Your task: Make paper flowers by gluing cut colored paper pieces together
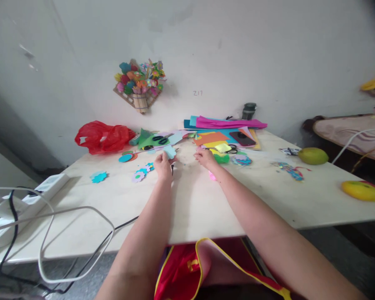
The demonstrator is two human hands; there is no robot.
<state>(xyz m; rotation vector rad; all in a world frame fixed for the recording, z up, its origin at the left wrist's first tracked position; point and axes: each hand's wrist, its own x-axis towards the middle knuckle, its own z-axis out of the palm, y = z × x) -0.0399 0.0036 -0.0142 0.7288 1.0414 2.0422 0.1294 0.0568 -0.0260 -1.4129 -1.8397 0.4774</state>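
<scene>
Pale tabletop [200, 204] against a grey wall [218, 58], paper-craft stock toward the back, front half mostly bare – probably so the forearms have room. Left hand [163, 166]: thumb and fingers closed on a light blue flower cutout [169, 151], gripped near its lower edge, likely to leave the petals exposed. Cutout sits just above the table, mid-desk. Right hand [205, 157] is near it but apart, fingers curled in, tips close together – can't tell whether they meet or pinch anything. Finished-looking layered flowers [138, 176] lie in a row just left of the left hand, presumably for easy reach. Black-handled scissors [162, 139] and orange sheet [211, 138] behind, within reach. Red plastic bag [103, 136] and power strip [46, 191] sit off left, likely parked out of the way.
</scene>
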